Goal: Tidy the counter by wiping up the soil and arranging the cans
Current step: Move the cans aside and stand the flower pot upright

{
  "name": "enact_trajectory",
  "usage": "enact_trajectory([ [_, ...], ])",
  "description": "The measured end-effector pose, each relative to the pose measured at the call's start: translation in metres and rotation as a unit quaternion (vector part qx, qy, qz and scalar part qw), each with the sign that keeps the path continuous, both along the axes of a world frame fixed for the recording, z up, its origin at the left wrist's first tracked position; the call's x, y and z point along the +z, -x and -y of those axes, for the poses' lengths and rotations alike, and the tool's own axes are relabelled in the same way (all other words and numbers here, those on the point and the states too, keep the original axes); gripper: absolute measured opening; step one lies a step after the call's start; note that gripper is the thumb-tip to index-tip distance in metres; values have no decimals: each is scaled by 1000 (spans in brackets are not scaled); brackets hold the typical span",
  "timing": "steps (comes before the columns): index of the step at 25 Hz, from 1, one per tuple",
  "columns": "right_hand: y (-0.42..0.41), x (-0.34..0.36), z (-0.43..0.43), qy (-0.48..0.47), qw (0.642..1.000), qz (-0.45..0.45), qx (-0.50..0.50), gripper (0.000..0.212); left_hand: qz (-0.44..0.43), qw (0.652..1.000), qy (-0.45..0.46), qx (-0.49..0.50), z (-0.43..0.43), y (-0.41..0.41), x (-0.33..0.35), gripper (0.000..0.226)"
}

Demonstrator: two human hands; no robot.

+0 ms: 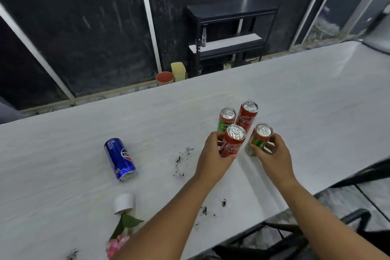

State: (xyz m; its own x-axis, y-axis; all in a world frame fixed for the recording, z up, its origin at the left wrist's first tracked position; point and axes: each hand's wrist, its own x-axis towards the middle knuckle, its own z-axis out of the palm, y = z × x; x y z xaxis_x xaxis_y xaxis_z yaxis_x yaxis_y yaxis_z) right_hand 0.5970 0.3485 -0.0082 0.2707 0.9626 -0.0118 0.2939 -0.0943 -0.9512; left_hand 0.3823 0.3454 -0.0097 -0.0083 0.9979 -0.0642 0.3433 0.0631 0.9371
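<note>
Head view, the only one I have: cans stand in a tight cluster of four on the white bench (pixel 295 95). My left hand (pixel 213 154) is wrapped around the near red can (pixel 233 141); my right hand (pixel 271 155) is curled around the near green can (pixel 260 139). Behind them stand a second green can (pixel 226 118) and a taller-looking red can (pixel 247 115), close together. A blue can (pixel 119 158) lies on its side well apart to the left, not yet brought into the group. Soil (pixel 182 160) is scattered in dark specks left of my left hand, with more specks (pixel 211 209) between my forearms and near the front edge. A small white pot (pixel 124 202) lies tipped over, its pink flower (pixel 117 243) spilling toward me. No cloth is visible. I judge the arranging mostly done, the wiping not begun.
</note>
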Motion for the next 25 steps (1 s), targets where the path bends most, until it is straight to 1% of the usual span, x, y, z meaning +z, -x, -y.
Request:
enact_trajectory([
  [5,-4,-14,-10,13,999,18,27,59,-45,999,3,6,-5,-8,-3,75],
  [9,-2,-24,17,49,998,19,17,91,-92,996,-8,9,4,5,-2,83],
  [11,2,-29,41,64,997,44,11,95,-116,993,-14,29,16,26,-3,76],
  [14,24,-35,71,66,991,114,27,84,-127,988,-32,76,35,72,4,64],
  [16,44,-32,81,58,986,153,38,75,-134,984,-44,111,45,107,11,62],
  [18,65,-29,84,44,981,179,64,63,-159,975,-55,142,53,144,18,60],
  [20,86,-27,87,32,981,158,105,51,-199,965,-59,163,60,181,25,53],
  [22,110,-23,91,20,981,135,141,47,-240,956,-53,163,67,219,31,45],
  [23,121,-22,92,12,979,131,154,47,-260,953,-50,149,69,238,34,42],
  [25,143,-18,93,0,976,128,174,47,-305,947,-44,89,72,272,40,38],
])
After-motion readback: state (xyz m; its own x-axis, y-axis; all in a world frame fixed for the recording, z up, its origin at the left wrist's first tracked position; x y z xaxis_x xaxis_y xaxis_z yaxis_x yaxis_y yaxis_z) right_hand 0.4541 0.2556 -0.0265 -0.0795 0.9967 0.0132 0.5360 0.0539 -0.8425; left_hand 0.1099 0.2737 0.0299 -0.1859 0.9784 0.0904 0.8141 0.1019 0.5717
